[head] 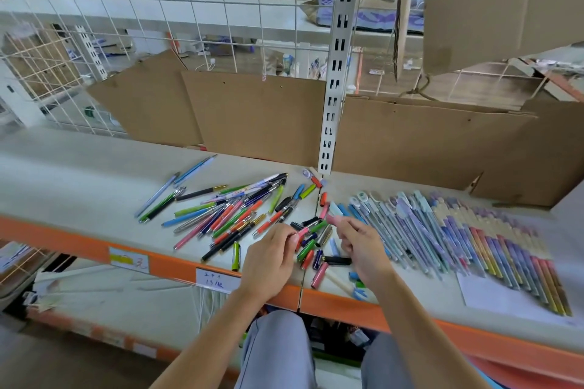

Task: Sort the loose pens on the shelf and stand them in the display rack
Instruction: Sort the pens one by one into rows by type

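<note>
Grey trouser knees (278, 347) are showing at the bottom centre, with two bare forearms reaching up over them. At mid-frame the left hand (268, 259) is pinching a slim pink pen piece (301, 233) in curled fingertips, and the right hand (363, 246) is gripping a pink cap-shaped piece (335, 219) the same way. Glossy loose pens (227, 211) are lying jumbled on the pale, orange-edged shelf (63, 174); pastel pens (458, 234) are lying in a neat row at right. Brown cardboard (256, 114) is leaning against white wire mesh (126, 25) behind.
</note>
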